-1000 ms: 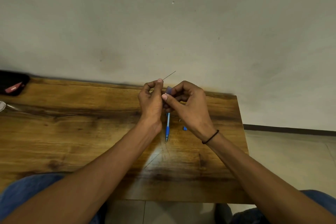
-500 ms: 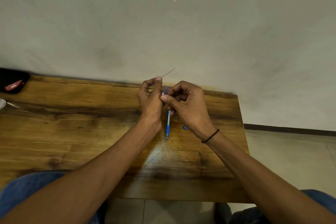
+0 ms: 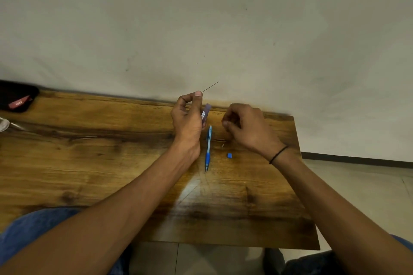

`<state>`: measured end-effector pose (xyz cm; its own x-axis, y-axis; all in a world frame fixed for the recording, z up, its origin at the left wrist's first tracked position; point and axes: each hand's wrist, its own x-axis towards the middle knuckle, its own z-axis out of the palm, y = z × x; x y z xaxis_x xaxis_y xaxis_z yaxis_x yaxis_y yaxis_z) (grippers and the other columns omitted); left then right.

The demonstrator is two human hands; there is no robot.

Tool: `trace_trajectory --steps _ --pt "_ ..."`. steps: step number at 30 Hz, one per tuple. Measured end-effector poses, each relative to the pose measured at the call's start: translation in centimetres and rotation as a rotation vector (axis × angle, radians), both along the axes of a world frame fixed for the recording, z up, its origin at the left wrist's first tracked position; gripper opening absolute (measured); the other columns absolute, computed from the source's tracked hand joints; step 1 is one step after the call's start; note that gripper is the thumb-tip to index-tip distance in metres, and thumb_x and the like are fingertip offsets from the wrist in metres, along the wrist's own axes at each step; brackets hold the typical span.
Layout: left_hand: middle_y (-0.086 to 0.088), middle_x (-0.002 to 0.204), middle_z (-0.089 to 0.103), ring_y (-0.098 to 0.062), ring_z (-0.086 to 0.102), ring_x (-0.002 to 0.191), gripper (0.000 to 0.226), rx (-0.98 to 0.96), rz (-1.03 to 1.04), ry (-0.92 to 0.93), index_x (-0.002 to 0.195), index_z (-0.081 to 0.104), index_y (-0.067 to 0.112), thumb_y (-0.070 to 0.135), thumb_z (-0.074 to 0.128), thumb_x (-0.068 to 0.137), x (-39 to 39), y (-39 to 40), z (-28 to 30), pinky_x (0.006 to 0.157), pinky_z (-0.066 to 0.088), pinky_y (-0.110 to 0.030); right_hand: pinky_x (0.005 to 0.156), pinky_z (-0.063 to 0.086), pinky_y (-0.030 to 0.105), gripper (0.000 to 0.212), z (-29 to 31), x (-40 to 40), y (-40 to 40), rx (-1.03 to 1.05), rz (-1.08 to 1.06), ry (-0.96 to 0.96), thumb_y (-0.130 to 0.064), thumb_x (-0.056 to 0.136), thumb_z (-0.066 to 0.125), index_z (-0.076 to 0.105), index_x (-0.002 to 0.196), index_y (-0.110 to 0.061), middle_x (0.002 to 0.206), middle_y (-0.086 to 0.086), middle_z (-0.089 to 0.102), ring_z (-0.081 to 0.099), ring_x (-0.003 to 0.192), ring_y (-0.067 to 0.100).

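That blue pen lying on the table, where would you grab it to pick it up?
Pinch the blue pen across its clear barrel, just beyond the blue grip, coming straight down from above. It lies flat on the table, tip toward the person, both long sides free.

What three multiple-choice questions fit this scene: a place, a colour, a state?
1. Where is the slim blue plastic pen? A between left hand and right hand B in a cup C on the floor
2. What colour is the small square piece beside it? A red B blue C white
3. How does the left hand hold the thin dark rod? A pinched B flat on palm C snapped
Key: A, it lies on the brown wooden table; B, matching the pen; A, thumb and forefinger meet on it.
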<state>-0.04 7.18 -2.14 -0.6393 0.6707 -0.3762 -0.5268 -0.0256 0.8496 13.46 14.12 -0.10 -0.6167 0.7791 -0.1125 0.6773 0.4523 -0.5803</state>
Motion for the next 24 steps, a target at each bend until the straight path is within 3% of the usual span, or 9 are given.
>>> trace_trajectory --steps 6,12,15,24 --pt "0.001 0.080 0.061 0.000 0.060 0.048 0.010 0.021 -0.013 0.016 0.105 0.065 0.017 0.026 0.068 0.103 0.0 0.1 -0.5 0.043 0.038 -0.017 0.075 0.060 0.046 0.023 -1.7 0.4 -1.1 0.097 0.256 -0.336 -0.023 0.087 0.081 0.062 0.099 -0.018 0.098 0.004 0.069 0.068 0.089 0.028" --pt "-0.001 0.086 0.061 0.002 0.060 0.048 0.014 0.016 -0.008 0.006 0.110 0.066 0.015 0.026 0.069 0.102 0.0 0.1 -0.6 0.042 0.040 -0.016 0.076 0.060 0.046 0.025 -2.4 0.8 -1.6 0.112 0.293 -0.421 -0.021 0.089 0.080 0.060 0.104 -0.018 0.108 0.009 0.068 0.068 0.096 0.034" --pt "-0.001 0.085 0.062 0.002 0.059 0.047 0.014 0.013 -0.012 0.008 0.111 0.066 0.014 0.026 0.068 0.103 0.0 0.1 -0.6 0.041 0.039 -0.015 0.086 0.060 0.049 0.028 -2.7 0.9 -1.9 0.103 0.294 -0.490 -0.024 0.091 0.080 0.063 0.111 -0.015 0.116 0.013 0.066 0.067 0.104 0.037" --pt "-0.003 0.091 0.061 0.003 0.059 0.048 0.016 0.004 -0.026 0.016 0.112 0.065 0.014 0.027 0.068 0.102 -0.1 -0.1 -0.7 0.042 0.042 -0.013 0.081 0.060 0.046 0.009 -2.4 0.7 -1.0 0.103 0.264 -0.362 -0.014 0.093 0.072 0.068 0.101 -0.012 0.103 0.009 0.069 0.068 0.095 0.031"
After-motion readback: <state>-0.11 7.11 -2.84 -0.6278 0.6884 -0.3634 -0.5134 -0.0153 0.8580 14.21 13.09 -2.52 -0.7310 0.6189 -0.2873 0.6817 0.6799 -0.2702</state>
